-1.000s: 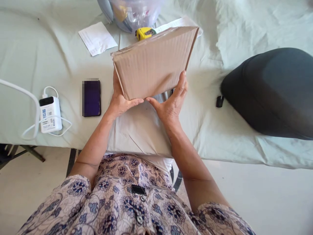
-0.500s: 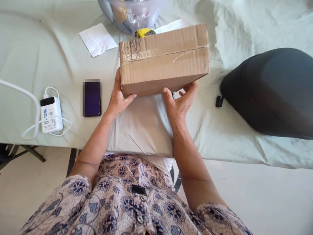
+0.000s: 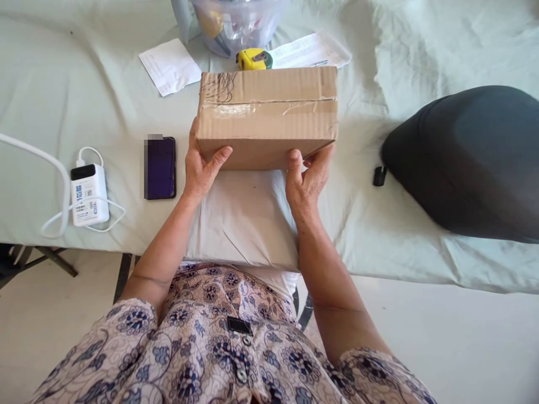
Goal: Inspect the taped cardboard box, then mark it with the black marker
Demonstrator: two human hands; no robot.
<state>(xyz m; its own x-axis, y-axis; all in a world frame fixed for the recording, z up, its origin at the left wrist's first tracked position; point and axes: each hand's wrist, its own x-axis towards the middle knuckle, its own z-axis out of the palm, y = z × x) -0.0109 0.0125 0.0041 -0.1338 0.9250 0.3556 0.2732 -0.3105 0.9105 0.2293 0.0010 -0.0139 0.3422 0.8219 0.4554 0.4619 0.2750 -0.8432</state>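
Note:
A brown cardboard box (image 3: 269, 120) is held between my two hands over the cloth-covered table. Clear tape runs along its seam, and dark scribbles mark its upper left corner. My left hand (image 3: 204, 168) grips the lower left corner, its thumb on the near face and the other fingers mostly hidden behind the side. At the lower right, my right hand (image 3: 307, 177) has its thumb on the near face and its fingers under the box. Just beyond the box lies a yellow tape measure (image 3: 254, 59), beside a printed paper (image 3: 303, 50) with a pen on it.
A clear plastic tub (image 3: 240, 28) with mixed items stands at the back. Left are a folded paper (image 3: 170, 67), a phone (image 3: 160, 168) and a white power bank (image 3: 90, 196) with a cable. A black cap (image 3: 379, 176) lies near a large dark rounded object (image 3: 467, 163) at right.
The box has levelled out from its tilt, its right end coming down and shifting left. More of the tape measure and the printed paper shows behind it. Both hands keep their hold.

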